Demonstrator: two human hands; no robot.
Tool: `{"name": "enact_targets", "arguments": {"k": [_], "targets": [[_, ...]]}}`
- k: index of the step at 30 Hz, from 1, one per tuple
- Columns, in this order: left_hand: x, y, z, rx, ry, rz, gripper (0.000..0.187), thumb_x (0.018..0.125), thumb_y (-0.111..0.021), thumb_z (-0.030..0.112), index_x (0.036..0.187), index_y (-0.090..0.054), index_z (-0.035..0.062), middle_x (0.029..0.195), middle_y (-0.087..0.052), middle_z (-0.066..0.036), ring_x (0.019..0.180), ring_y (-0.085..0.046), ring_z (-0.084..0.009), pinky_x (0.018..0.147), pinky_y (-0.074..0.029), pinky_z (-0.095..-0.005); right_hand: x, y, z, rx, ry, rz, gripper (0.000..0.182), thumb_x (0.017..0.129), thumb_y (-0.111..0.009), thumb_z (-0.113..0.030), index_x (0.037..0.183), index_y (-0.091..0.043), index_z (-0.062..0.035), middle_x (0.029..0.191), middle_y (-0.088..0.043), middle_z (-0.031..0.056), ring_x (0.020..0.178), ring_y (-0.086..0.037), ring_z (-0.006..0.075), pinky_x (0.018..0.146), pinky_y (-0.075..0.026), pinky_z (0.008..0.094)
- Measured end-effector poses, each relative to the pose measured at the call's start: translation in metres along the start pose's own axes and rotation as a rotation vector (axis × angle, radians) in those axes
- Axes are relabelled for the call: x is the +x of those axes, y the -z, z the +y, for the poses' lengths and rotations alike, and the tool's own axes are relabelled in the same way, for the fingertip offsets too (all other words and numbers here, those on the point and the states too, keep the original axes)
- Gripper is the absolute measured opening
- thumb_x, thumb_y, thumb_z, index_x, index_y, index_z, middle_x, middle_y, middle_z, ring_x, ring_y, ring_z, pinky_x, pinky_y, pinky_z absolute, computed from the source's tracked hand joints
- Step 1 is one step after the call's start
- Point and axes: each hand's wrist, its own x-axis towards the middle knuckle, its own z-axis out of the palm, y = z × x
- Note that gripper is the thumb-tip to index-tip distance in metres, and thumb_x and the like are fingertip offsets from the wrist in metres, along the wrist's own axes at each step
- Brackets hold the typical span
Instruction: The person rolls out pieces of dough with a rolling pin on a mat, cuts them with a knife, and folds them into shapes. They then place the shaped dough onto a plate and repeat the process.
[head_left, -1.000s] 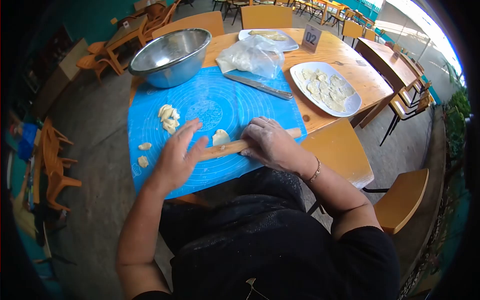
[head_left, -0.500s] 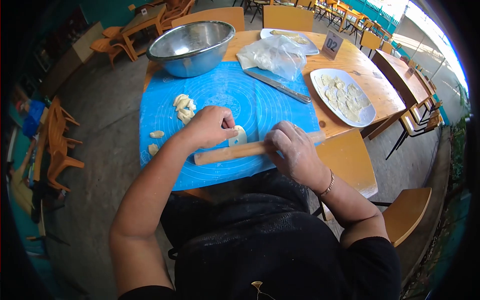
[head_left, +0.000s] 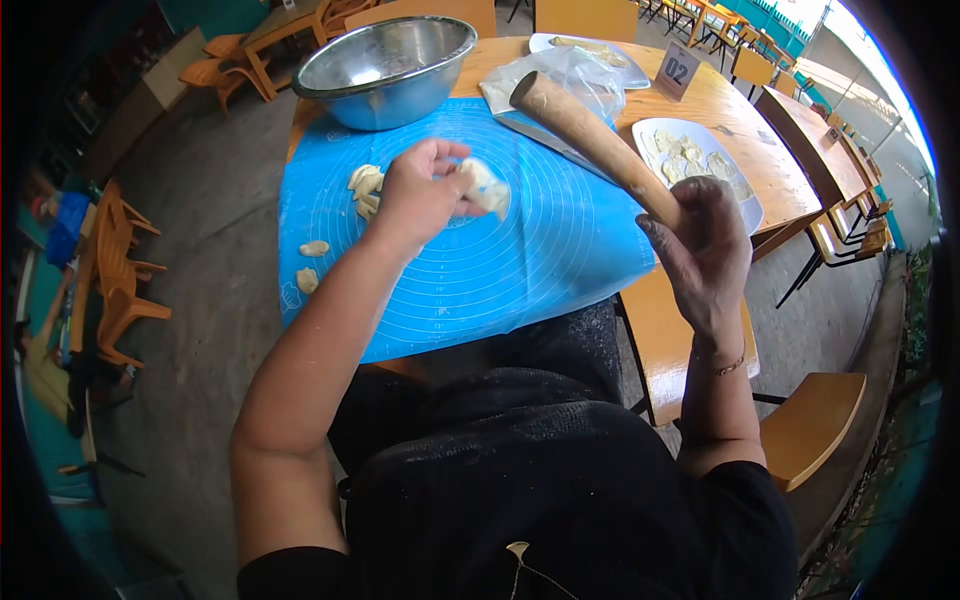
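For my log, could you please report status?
Left hand pinching thin pale dough over blue printed mat. Right hand gripping brown wooden rolling pin, raised. Pin partly hides silver metal knife.

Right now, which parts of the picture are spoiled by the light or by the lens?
Head view: the lens bends the room and blackens the corners; strong light washes out the upper right; glare spots the metal bowl; dough in the left hand looks slightly blurred.

A thin, pale, flattened dough piece (head_left: 484, 188) is hanging from the left grip (head_left: 420, 192), slightly blurred. The brown wooden rolling pin (head_left: 590, 140) is slanting up and away from the right grip (head_left: 705, 245). Pale dough pieces (head_left: 365, 188) are lying bunched just beside the left grip, two small lumps (head_left: 314, 248) nearer the body.
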Motion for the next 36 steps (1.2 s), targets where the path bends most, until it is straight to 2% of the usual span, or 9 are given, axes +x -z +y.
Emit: {"name": "enact_targets", "arguments": {"k": [5, 9, 11, 15, 17, 24, 27, 33, 36], "targets": [[-0.011, 0.015, -0.016, 0.824, 0.012, 0.235, 0.029, 0.082, -0.070, 0.012, 0.104, -0.061, -0.0038, 0.094, -0.068, -0.019, 0.088, -0.070, -0.0304, 0.077, -0.056, -0.0399, 0.003, -0.022, 0.012, 0.041, -0.061, -0.099, 0.033, 0.078, -0.079, -0.003, 0.102, -0.057, 0.0009, 0.096, -0.062, 0.0102, 0.091, -0.065, 0.0189, 0.082, -0.054, 0.0323], [-0.021, 0.017, -0.015, 0.980, -0.010, 0.272, 0.027, 0.080, -0.072, 0.015, 0.099, -0.063, -0.0015, 0.091, -0.068, -0.021, 0.088, -0.067, -0.0361, 0.081, -0.052, -0.0430, 0.008, -0.039, 0.013, 0.019, -0.088, -0.225, 0.032, 0.077, -0.078, -0.004, 0.101, -0.058, 0.0014, 0.095, -0.062, 0.0122, 0.089, -0.065, 0.0229, 0.082, -0.053, 0.0335], [-0.021, 0.020, -0.020, 1.062, -0.039, 0.288, 0.030, 0.080, -0.076, 0.019, 0.099, -0.063, 0.0002, 0.085, -0.068, -0.015, 0.081, -0.068, -0.0287, 0.075, -0.053, -0.0392, 0.011, -0.047, 0.014, -0.012, -0.077, -0.262, 0.031, 0.078, -0.078, -0.004, 0.100, -0.058, 0.0012, 0.093, -0.062, 0.0126, 0.087, -0.065, 0.0245, 0.081, -0.053, 0.0340], [-0.017, 0.025, -0.016, 1.055, -0.006, 0.221, 0.027, 0.083, -0.074, 0.018, 0.100, -0.063, -0.0007, 0.085, -0.069, -0.014, 0.077, -0.068, -0.0253, 0.068, -0.055, -0.0362, 0.013, -0.058, 0.012, -0.022, -0.051, -0.301, 0.030, 0.078, -0.077, -0.005, 0.101, -0.058, 0.0006, 0.092, -0.062, 0.0134, 0.085, -0.065, 0.0248, 0.080, -0.053, 0.0342], [-0.016, 0.019, 0.009, 0.699, 0.331, 0.119, 0.029, 0.084, -0.073, 0.017, 0.102, -0.063, -0.0033, 0.085, -0.068, -0.014, 0.072, -0.068, -0.0205, 0.059, -0.056, -0.0322, 0.014, -0.057, 0.012, -0.014, -0.052, -0.282, 0.030, 0.078, -0.077, -0.005, 0.101, -0.058, 0.0007, 0.092, -0.063, 0.0131, 0.086, -0.065, 0.0243, 0.079, -0.053, 0.0344], [0.010, -0.007, 0.046, 0.250, 0.050, -0.013, 0.028, 0.084, -0.071, 0.010, 0.101, -0.062, -0.0095, 0.085, -0.069, -0.018, 0.067, -0.072, -0.0217, 0.057, -0.059, -0.0290, 0.023, -0.027, 0.010, -0.027, -0.092, -0.128, 0.031, 0.079, -0.078, -0.007, 0.101, -0.058, 0.0010, 0.093, -0.064, 0.0120, 0.087, -0.065, 0.0212, 0.076, -0.053, 0.0347], [0.013, -0.011, 0.043, 0.181, 0.087, -0.050, 0.031, 0.086, -0.072, 0.011, 0.106, -0.060, -0.0094, 0.095, -0.068, -0.021, 0.074, -0.070, -0.0220, 0.062, -0.059, -0.0284, 0.025, -0.019, 0.014, -0.042, -0.126, -0.098, 0.032, 0.080, -0.079, -0.009, 0.102, -0.058, 0.0006, 0.093, -0.064, 0.0119, 0.087, -0.065, 0.0208, 0.077, -0.052, 0.0335], [0.012, 0.008, 0.007, 0.549, 0.344, 0.064, 0.030, 0.083, -0.075, 0.011, 0.104, -0.063, -0.0079, 0.089, -0.070, -0.018, 0.077, -0.071, -0.0213, 0.065, -0.058, -0.0295, 0.023, -0.036, 0.033, -0.063, -0.087, -0.205, 0.029, 0.081, -0.076, -0.007, 0.103, -0.058, 0.0004, 0.095, -0.063, 0.0126, 0.088, -0.065, 0.0223, 0.079, -0.053, 0.0349], [0.000, 0.015, 0.003, 0.929, 0.155, 0.128, 0.029, 0.084, -0.075, 0.015, 0.102, -0.065, -0.0064, 0.086, -0.070, -0.017, 0.079, -0.071, -0.0204, 0.067, -0.057, -0.0316, 0.027, -0.051, 0.034, -0.071, -0.055, -0.272, 0.029, 0.078, -0.076, -0.004, 0.101, -0.058, 0.0004, 0.096, -0.061, 0.0143, 0.088, -0.065, 0.0263, 0.079, -0.054, 0.0353]]}}
